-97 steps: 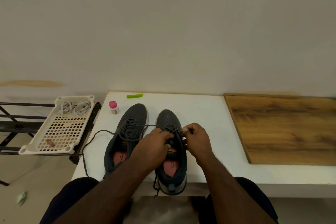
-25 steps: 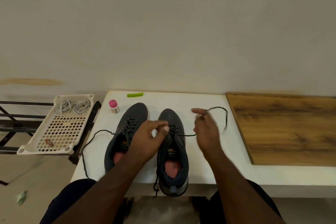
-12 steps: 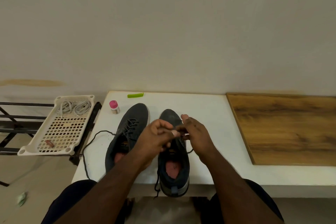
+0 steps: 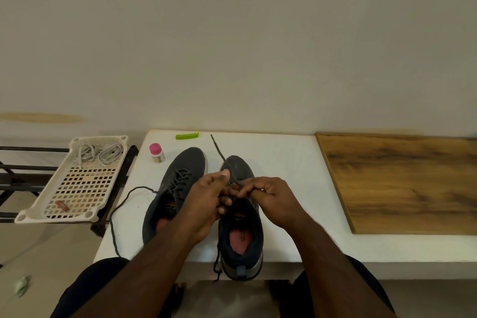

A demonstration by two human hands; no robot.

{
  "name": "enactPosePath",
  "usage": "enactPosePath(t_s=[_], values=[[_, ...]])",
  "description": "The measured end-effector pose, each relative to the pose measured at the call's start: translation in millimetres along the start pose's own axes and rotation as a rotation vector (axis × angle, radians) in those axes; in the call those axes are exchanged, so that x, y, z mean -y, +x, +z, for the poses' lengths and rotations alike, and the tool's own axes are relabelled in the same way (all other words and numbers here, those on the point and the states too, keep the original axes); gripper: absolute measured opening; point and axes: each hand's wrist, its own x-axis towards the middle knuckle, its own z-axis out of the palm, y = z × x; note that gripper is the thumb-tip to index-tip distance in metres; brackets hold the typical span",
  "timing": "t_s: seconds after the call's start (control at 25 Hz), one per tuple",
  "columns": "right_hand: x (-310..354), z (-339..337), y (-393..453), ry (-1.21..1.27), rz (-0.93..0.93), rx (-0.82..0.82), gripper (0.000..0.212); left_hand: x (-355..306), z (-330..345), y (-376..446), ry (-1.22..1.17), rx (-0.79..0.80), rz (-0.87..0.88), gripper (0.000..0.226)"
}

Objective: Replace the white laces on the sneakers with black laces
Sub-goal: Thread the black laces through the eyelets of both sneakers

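Black lace on the right sneaker, mid-worktop, now points its free end toward 11 o'clock where it trailed toward 3 o'clock a second ago, and I see both hands, left and right, pinching it over the eyelets, so another crossing looks threaded.

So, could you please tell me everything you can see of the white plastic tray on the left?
The white plastic tray is a shallow rectangular piece with a raised rim, a round socket at each corner and a base perforated in a grid of small holes. It rests on a dark metal rack beside the white table, not touching it. At its far end lie coiled white laces; near its front edge sits a small reddish-brown object, too small to identify. Neither hand touches it.
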Motion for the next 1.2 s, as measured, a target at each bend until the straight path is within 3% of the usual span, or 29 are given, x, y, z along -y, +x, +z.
enactPosePath(t_s=[0.24,0.36,0.48,0.56,0.64,0.76,0.84,0.96,1.04,1.2], values=[[-4,-7,-4,-0.311,0.015,0.065,0.033,-5,1,-3,-0.029,0.06,0.077,0.02],[2,-8,-5,-0.424,-0.112,0.035,0.028,-1,2,-4,0.06,0.055,0.104,0.024],[2,-6,-5,-0.327,-0.238,-0.108,0.029,3,-1,-3,0.414,0.102,0.22,0.022],[-4,-7,-4,-0.215,-0.242,-0.231,0.031,6,-3,-1,0.65,0.164,0.301,0.019],[-14,-9,-1,-0.161,-0.2,-0.341,0.037,8,-5,1,0.83,0.113,0.348,0.018],[-22,-16,1,-0.18,0.004,-0.468,0.036,2,-11,5,0.93,-0.074,0.404,0.023],[-20,-15,0,-0.389,-0.021,-0.52,0.031,0,-13,6,0.93,-0.087,0.44,0.028],[-12,3,1,-0.568,-0.205,-0.219,0.049,1,-6,1,0.833,-0.085,0.442,0.024],[-6,15,1,-0.562,-0.183,-0.046,0.04,2,-5,0,0.749,-0.138,0.41,0.015],[-3,5,1,-0.462,-0.05,-0.245,0.019,4,-9,0,0.863,-0.175,0.323,0.012]])
